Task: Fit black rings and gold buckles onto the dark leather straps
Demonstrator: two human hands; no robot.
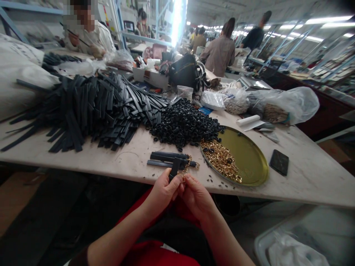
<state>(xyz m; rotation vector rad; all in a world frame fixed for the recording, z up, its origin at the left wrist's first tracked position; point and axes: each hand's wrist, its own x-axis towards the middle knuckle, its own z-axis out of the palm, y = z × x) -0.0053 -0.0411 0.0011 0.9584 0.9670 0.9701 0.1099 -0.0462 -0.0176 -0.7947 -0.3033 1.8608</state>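
Observation:
My left hand (163,192) and my right hand (195,195) meet just below the table's front edge, both pinched on one black strap (174,169) that has a gold buckle at its lower end. The strap stands up between my fingertips. Right behind it on the table lie a few finished black straps with gold buckles (172,159). A round gold tray (249,157) to the right holds a heap of gold buckles (222,160). A mound of small black rings (184,123) sits behind the finished straps.
A big pile of loose black straps (88,109) covers the table's left half. A dark phone (279,162) lies right of the tray. Plastic bags (280,101), a black handbag (183,72) and boxes stand at the back. Other people work beyond the table.

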